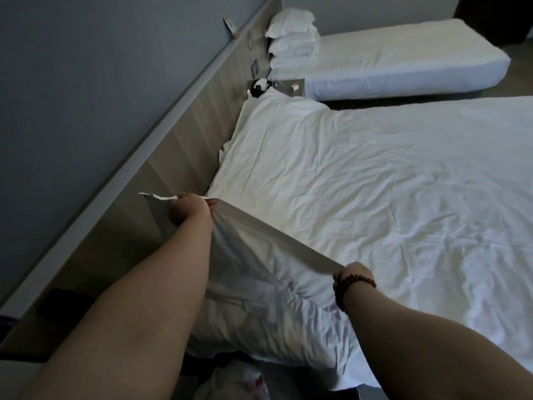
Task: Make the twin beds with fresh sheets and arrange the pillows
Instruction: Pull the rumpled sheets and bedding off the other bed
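Two bare forearms reach in from the bottom edge. Left hand [189, 207]: fingers curled, gripping one end of a case [268, 298] hem, close to the headboard [184, 157]. Right hand [356, 271]: fingers closed on the other end of the same hem; bead bracelet [350, 287] on that wrist. Hem pulled taut between the hands, sloping down from left to right. Below it the case hangs bulging and creased, lower part resting on the near bed [418, 197] at its corner.

Beyond the left hand, a white pillow [277, 145] lies flat at the head of the near bed, against the headboard. Sheet on this bed is white, wrinkled.

Nightstand [291, 85] sits between the beds, small items on it, too dim to identify. Far bed [403, 53]: white cover, a stack [292, 39] of pillows at its head end by the headboard.
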Available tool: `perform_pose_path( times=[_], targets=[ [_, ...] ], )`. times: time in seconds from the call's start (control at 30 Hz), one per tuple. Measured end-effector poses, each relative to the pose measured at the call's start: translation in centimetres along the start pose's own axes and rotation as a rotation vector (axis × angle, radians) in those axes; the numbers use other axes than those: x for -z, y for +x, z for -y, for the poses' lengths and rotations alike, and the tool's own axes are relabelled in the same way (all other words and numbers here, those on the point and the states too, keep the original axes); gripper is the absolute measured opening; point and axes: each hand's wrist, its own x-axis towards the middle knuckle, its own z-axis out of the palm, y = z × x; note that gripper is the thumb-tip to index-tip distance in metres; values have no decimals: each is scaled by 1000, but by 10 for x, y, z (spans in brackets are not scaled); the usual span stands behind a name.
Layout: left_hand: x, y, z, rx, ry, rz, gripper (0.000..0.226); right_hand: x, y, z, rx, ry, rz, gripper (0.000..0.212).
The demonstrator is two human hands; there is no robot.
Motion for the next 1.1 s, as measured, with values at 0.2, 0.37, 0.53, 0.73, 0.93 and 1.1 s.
perform_pose_path(
  times=[0.2, 0.37, 0.53, 0.73, 0.93, 1.1],
  targets=[
    [-54, -11, -56, 38, -278, 30, 51, 19, 54, 104, 255, -507, -74, 23],
    [-110, 24, -87, 52, -247, 137, 44, 13, 91, 170, 301, -644, -134, 29],
    [-171, 68, -103, 99, -264, 255, 50, -1, 135, 220, 278, -699, -203, 29],
    [-253, 121, -121, 236, -463, 434, 55, -26, 196, 293, 262, -697, -333, 26],
    [-344, 173, -141, 223, -401, 473, 53, -42, 255, 389, 372, -724, -437, 34],
    [-407, 208, -127, 185, -333, 550, 45, -51, 306, 435, 367, -698, -418, 31]
  ],
)
